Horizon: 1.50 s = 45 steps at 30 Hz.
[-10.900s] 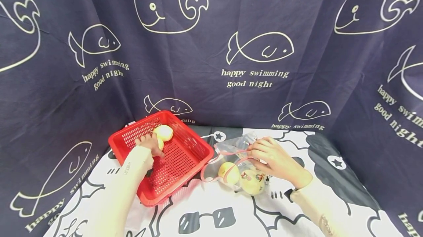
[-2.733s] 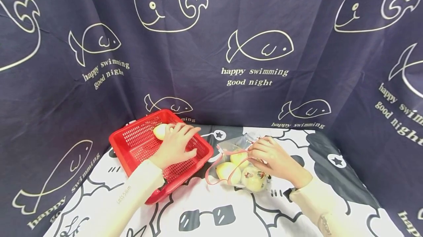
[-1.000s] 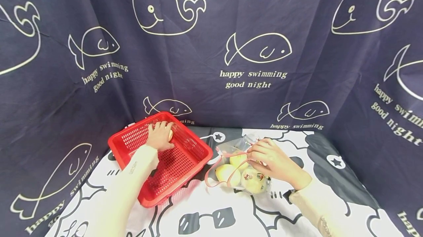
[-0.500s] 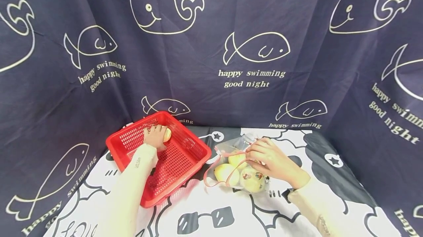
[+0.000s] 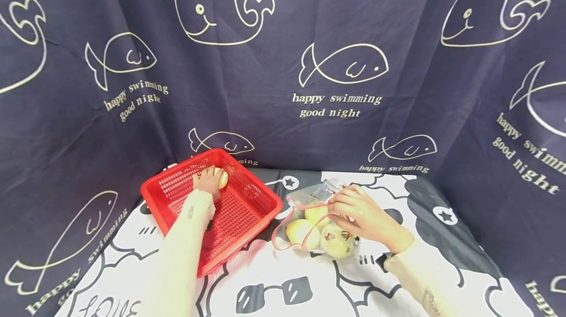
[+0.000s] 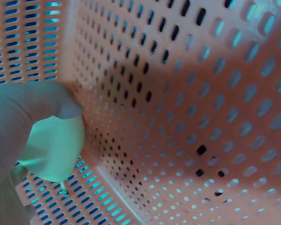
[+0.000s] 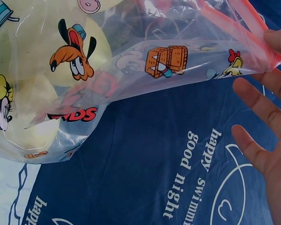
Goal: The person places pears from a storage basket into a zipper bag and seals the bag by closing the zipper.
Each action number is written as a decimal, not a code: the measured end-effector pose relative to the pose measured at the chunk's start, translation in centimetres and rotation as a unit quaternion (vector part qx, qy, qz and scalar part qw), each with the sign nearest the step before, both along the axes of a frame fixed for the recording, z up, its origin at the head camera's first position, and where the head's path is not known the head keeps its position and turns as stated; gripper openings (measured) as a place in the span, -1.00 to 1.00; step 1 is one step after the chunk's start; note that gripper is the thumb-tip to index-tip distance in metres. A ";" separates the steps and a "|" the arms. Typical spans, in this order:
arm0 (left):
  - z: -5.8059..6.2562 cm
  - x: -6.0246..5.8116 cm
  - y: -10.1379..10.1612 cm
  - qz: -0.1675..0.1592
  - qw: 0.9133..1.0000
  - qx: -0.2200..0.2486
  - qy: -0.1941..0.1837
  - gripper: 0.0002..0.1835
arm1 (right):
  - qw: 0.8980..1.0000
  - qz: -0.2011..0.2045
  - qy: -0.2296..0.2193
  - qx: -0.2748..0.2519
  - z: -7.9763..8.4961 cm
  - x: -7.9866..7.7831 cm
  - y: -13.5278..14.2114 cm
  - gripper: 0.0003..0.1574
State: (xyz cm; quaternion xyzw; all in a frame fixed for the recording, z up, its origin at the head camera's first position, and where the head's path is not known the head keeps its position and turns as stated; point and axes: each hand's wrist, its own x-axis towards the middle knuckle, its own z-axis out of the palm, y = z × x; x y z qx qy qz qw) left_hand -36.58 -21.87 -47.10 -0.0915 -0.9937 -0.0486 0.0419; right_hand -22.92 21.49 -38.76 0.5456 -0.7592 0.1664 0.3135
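Your left hand (image 5: 207,181) is curled around a yellow fruit (image 6: 56,145) with a little stem, down inside the red basket (image 5: 239,214), near its back corner. Your right hand (image 5: 364,216) pinches the pink edge (image 7: 267,56) of a clear cartoon bag (image 5: 309,194), its other fingers spread. Three more yellow fruits (image 5: 302,233) sit in the bag, beside the basket. Behind hangs a dark blue curtain (image 5: 265,71) with whales.

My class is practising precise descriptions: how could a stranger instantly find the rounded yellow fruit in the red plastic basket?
Start with the rectangular, perforated red plastic basket. Near its far corner, the left hand grips a rounded yellow fruit. Unlike the yellow fruits in the clear printed plastic bag, it is unbagged.
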 end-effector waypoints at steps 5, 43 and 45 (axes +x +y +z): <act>0.0 0.1 0.0 0.013 1.000 0.015 -0.003 -0.12 | 1.000 0.002 0.001 0.000 0.0 0.1 -0.1 -0.59; 1.2 2.4 -0.4 -0.110 0.990 -0.086 -0.035 -0.22 | 1.000 -0.004 0.003 -0.003 -0.3 0.2 -0.1 -0.53; 1.3 2.8 -0.1 -0.118 0.987 -0.102 -0.033 -0.23 | 1.000 -0.002 0.004 -0.004 -0.4 0.2 -0.2 -0.54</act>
